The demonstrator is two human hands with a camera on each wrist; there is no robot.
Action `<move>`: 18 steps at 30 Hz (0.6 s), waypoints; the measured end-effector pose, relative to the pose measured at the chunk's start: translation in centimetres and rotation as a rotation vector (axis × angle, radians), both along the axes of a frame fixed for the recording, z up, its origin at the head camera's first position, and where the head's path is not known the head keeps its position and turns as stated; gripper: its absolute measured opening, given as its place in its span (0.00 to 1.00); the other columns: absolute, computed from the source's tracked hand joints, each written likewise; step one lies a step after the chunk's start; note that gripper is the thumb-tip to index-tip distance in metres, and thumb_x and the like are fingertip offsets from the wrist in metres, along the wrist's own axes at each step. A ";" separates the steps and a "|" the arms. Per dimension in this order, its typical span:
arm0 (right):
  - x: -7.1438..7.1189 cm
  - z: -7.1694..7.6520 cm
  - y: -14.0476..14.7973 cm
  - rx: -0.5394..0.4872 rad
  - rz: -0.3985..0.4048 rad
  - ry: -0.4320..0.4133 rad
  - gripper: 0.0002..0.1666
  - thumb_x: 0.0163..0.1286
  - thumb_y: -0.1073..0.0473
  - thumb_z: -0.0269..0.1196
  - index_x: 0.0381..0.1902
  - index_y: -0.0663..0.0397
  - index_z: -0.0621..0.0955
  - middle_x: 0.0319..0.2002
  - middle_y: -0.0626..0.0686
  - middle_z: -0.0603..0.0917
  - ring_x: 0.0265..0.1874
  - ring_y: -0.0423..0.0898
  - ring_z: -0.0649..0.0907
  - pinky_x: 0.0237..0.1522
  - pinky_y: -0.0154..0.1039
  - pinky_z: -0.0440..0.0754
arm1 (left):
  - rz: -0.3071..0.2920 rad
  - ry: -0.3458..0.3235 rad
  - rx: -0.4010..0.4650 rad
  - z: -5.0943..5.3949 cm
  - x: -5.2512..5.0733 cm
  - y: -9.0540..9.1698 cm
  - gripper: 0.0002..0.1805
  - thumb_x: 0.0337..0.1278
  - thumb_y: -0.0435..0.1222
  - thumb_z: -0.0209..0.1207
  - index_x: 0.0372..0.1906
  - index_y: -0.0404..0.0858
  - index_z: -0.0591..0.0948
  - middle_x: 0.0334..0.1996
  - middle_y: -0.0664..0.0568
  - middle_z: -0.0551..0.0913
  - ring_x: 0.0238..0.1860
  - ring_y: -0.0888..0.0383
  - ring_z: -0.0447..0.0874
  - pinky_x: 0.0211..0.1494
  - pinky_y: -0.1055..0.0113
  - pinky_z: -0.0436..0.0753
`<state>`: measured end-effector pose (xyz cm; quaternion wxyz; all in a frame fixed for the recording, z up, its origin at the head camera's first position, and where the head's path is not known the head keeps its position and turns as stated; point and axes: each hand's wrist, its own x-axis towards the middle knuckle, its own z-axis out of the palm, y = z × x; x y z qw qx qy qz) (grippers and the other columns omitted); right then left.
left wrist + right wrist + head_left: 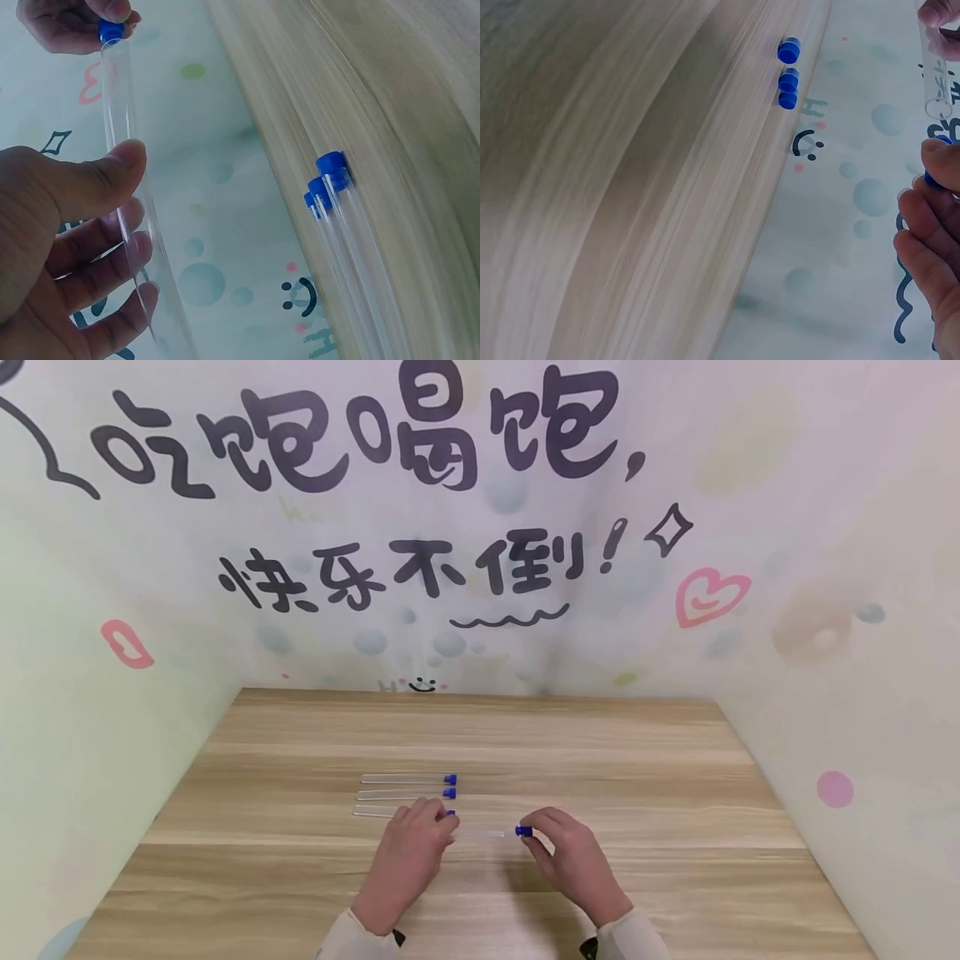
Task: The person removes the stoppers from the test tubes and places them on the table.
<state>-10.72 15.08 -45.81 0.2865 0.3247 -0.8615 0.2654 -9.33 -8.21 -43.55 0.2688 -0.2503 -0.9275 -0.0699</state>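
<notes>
My left hand (408, 856) grips a clear test tube (120, 97) between thumb and fingers, above the wooden table. In the right wrist view the tube's open rim faces my right hand (573, 860). A blue cap (523, 832) is pinched between my right thumb and fingers, in line with the tube's mouth. A small gap shows between cap and rim in the head view. Beyond my left hand, three tubes with blue caps lie side by side: a far tube (405, 779), a middle tube (401, 794) and a near tube (371, 811), partly hidden by that hand.
The wood-grain table (637, 760) stretches around both hands. A printed wall (480, 652) with large dark lettering rises at its back edge, with pale side walls at left and right.
</notes>
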 end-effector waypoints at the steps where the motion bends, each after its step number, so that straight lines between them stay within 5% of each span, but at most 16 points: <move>1: 0.0 0.0 0.1 -0.001 -0.005 -0.003 0.18 0.43 0.69 0.75 0.32 0.52 0.82 0.31 0.44 0.83 0.32 0.38 0.84 0.35 0.30 0.80 | 0.000 -0.001 0.004 -0.1 0.0 -0.1 0.13 0.31 0.36 0.74 0.25 0.45 0.80 0.26 0.57 0.75 0.32 0.60 0.76 0.31 0.67 0.74; 18: 0.0 -0.4 1.6 -0.011 -0.093 -0.013 0.18 0.39 0.68 0.77 0.29 0.50 0.84 0.29 0.43 0.84 0.28 0.37 0.84 0.32 0.27 0.79 | 0.055 -0.091 -0.009 -0.1 0.1 -1.4 0.11 0.31 0.36 0.75 0.27 0.44 0.85 0.23 0.55 0.78 0.26 0.60 0.74 0.27 0.69 0.74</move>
